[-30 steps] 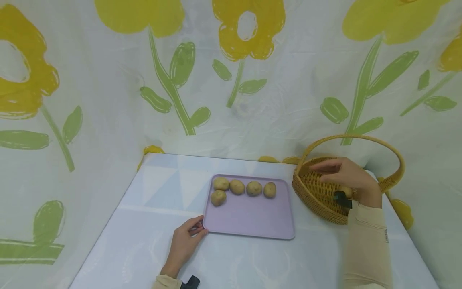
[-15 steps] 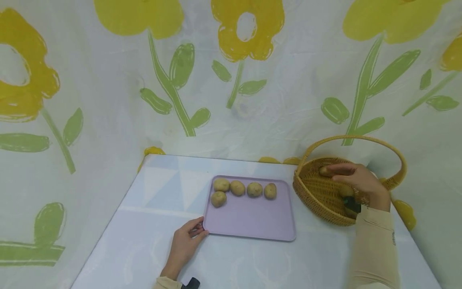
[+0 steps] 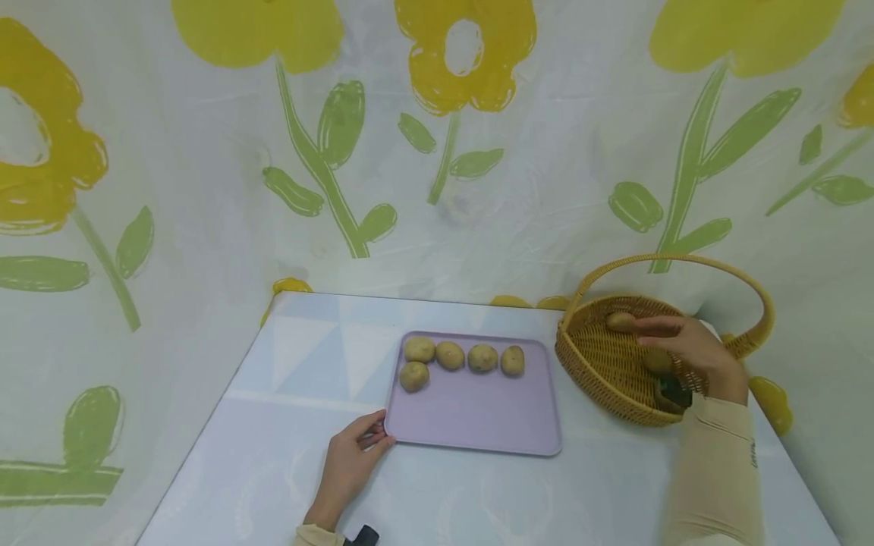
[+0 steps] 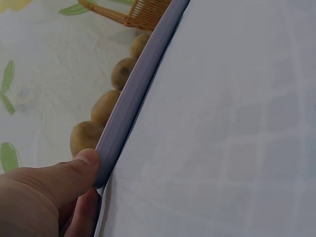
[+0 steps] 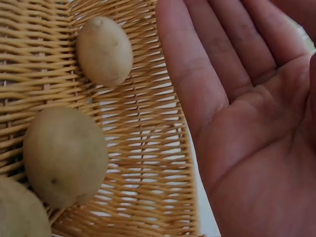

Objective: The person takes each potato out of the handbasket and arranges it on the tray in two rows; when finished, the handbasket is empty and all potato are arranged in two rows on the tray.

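Observation:
At the near left corner of a lilac tray, my left hand pinches the rim; in the left wrist view the thumb lies on that rim. Several potatoes, such as this potato, sit along the tray's far side and left end. My right hand is over the wicker basket, fingers extended and palm bare in the right wrist view. Inside the basket lie a small potato, a larger potato and a partly cropped potato.
The basket's tall arched handle rises over its opening, behind my right hand. A pale patterned cloth covers the table. Flower-printed sheeting stands behind and at both sides.
My right hand has shifted right over the basket and a little toward me. The potato at the basket's far end has come into view. My left hand stays at the tray corner.

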A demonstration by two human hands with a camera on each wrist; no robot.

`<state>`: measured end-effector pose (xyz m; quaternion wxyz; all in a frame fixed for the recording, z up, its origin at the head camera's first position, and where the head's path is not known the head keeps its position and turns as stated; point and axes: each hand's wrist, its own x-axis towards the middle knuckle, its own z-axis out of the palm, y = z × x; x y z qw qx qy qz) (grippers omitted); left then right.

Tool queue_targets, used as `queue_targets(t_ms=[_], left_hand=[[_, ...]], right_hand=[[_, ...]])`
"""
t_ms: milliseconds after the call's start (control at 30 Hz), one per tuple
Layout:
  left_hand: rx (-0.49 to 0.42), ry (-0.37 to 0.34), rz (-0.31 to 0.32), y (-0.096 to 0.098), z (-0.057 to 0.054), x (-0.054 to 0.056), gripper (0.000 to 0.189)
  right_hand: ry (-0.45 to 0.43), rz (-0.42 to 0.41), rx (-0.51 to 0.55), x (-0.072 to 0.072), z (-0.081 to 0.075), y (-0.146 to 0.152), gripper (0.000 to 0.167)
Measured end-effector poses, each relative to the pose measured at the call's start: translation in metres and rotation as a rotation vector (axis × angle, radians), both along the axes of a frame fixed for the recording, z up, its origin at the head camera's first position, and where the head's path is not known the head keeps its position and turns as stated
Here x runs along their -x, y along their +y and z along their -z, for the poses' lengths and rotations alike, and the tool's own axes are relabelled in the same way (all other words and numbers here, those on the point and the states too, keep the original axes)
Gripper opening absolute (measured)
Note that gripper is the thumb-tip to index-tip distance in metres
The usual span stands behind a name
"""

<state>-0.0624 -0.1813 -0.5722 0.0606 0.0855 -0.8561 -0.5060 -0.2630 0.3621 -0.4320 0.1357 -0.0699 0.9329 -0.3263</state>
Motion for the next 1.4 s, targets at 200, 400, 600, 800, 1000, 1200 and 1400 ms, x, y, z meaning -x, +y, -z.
queue_targets(t_ms=[200,400,600,800,1000,1200,1400], left_hand=[[-0.007,0.002,0.001,0.0,0.0,-0.001,0.047],[-0.01,0.01,0.01,0.0,0.0,-0.001,0.047],[-0.01,0.02,0.005,-0.001,0.0,-0.001,0.048],[-0.033,0.027,0.011,0.0,-0.001,-0.002,0.049],[-0.031,0.027,0.002,0.0,-0.001,-0.001,0.049],[-0.028,0.025,0.002,0.0,-0.002,-0.001,0.049],[-0.033,0.022,0.001,0.0,-0.002,-0.002,0.049]], right_hand=[[-0.018,0.04,0.031,0.002,0.01,0.003,0.066],[-0.019,0.033,0.017,0.003,0.021,0.011,0.065],[-0.028,0.032,-0.005,0.002,0.025,0.015,0.066],[-0.028,0.014,-0.059,0.002,0.024,0.015,0.062],[-0.01,-0.002,-0.08,0.003,0.024,0.014,0.06],[0.023,-0.009,-0.123,0.002,0.026,0.014,0.056],[-0.016,-0.003,-0.128,-0.001,0.025,0.012,0.057]])
